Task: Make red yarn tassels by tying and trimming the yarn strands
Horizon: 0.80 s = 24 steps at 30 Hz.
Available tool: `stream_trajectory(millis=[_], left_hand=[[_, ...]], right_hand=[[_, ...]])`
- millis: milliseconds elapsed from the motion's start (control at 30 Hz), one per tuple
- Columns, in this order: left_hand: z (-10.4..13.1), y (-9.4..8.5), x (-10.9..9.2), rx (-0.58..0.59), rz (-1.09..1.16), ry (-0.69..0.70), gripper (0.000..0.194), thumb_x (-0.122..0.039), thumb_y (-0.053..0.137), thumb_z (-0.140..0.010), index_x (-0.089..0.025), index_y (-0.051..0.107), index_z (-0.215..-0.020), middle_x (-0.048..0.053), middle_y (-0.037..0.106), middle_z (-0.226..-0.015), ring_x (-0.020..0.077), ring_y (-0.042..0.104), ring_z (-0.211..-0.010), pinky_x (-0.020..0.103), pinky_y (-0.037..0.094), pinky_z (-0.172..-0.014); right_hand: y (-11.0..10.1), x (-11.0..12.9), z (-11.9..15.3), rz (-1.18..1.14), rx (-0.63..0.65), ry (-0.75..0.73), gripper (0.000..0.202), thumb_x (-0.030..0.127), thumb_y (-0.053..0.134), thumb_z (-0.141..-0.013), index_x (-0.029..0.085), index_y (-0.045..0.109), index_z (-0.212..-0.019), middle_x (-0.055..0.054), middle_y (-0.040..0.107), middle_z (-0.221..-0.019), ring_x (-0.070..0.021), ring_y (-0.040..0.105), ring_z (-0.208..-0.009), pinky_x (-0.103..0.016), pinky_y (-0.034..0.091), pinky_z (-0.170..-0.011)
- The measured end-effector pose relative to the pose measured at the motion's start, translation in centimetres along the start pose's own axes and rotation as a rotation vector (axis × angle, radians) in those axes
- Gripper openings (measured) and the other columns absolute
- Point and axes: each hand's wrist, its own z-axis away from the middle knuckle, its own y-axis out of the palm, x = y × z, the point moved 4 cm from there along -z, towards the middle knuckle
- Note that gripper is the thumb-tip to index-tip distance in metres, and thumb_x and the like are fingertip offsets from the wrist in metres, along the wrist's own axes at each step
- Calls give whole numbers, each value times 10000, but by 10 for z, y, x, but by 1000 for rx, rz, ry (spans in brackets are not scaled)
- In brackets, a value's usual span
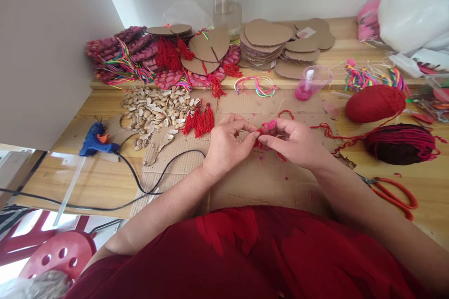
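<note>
Above a cardboard sheet [242,191], both hands meet with fingertips pinched together. My left hand [229,144] is closed on a small bit of red yarn [258,143], thumb against forefinger. Close by its tips, my right hand [294,144] pinches the same yarn along with a bright pink cord [269,125]. Fingers hide most of the held piece, so its full shape does not show. Just left of the hands lies a bunch of red yarn tassels [199,119]. Beyond the right hand stands a clear cup [312,84] with pink liquid and a brush-like white stick.
Peanut shells [157,110] and a blue glue gun [96,140] with a trailing cord lie left. Cardboard cutouts [266,32], decorated pieces [133,56] and a water bottle [227,4] stand behind. Right are a red yarn ball [375,103], a dark-pink yarn skein [403,144] and orange-handled scissors [396,191].
</note>
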Motion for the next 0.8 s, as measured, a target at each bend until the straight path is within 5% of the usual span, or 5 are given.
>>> stream_trajectory(millis=[167, 467, 667, 800], left_hand=[[-1, -1, 1, 28, 44, 17, 48, -165, 730, -796, -198, 757, -818, 14, 656, -862, 100, 530, -665, 245, 453, -624], [0, -3, -6, 74, -49, 172, 98, -96, 649, -824, -171, 712, -821, 51, 647, -918, 167, 619, -891, 295, 508, -797], [0, -5, -9, 62, -96, 207, 110, -107, 625, -837, -183, 695, -798, 55, 650, -925, 180, 629, -900, 321, 517, -823], [-1, -5, -7, 55, -84, 228, 105, -98, 636, -830, -172, 703, -794, 57, 643, -914, 175, 627, -894, 314, 509, -823]], right_hand=[[3, 1, 0, -65, 27, 35, 277, 415, 719, -801, 183, 589, -727, 45, 477, -590, -89, 380, -515, -255, 291, -489], [3, -10, -1, -305, 143, 213, 161, 290, 680, -753, 191, 557, -717, 45, 489, -595, -85, 402, -489, -249, 264, -475], [-1, -8, -1, -241, 180, 135, 155, 284, 658, -795, 190, 559, -723, 42, 473, -625, -95, 405, -535, -253, 302, -507], [-6, -1, 0, 7, 183, -14, 145, 295, 622, -859, 192, 593, -761, 16, 523, -682, -118, 440, -607, -266, 339, -552]])
